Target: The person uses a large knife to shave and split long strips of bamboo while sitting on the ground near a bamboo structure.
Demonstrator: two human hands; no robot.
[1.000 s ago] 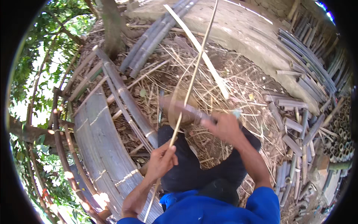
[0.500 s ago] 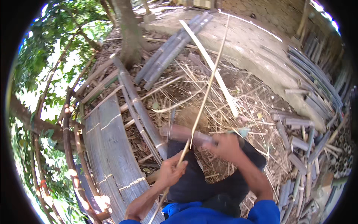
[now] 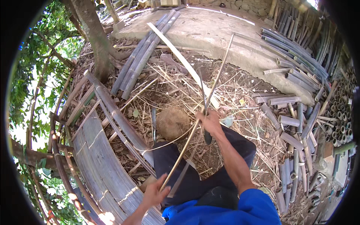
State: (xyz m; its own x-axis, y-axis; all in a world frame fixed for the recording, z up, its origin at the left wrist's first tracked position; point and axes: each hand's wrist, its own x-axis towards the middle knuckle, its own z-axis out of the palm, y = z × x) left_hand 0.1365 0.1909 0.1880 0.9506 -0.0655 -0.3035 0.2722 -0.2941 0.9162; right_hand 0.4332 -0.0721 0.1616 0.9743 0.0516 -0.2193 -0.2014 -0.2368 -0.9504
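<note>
A long, thin bamboo strip slants from near my lap up and away to the right. Its near end lies between the thumb and fingers of my left hand, low over my left thigh. My right hand is closed round a knife; the dark handle end sticks out below the fist and the narrow blade points away from me. Where the blade meets the strip, right at my fist, the two cross. A thin curled sliver arcs left from the strip. Another flat strip lies across my left leg.
A round brown block sits on ground littered with shavings. Beyond lie a pale split strip and grey bamboo poles. Left is a slatted bamboo bench; cut bamboo pieces are piled right, beside a concrete ledge.
My right hand and knife have moved farther from me, and the blade now points away instead of across my lap. My left hand is lower and nearer me. The whole view has shifted.
</note>
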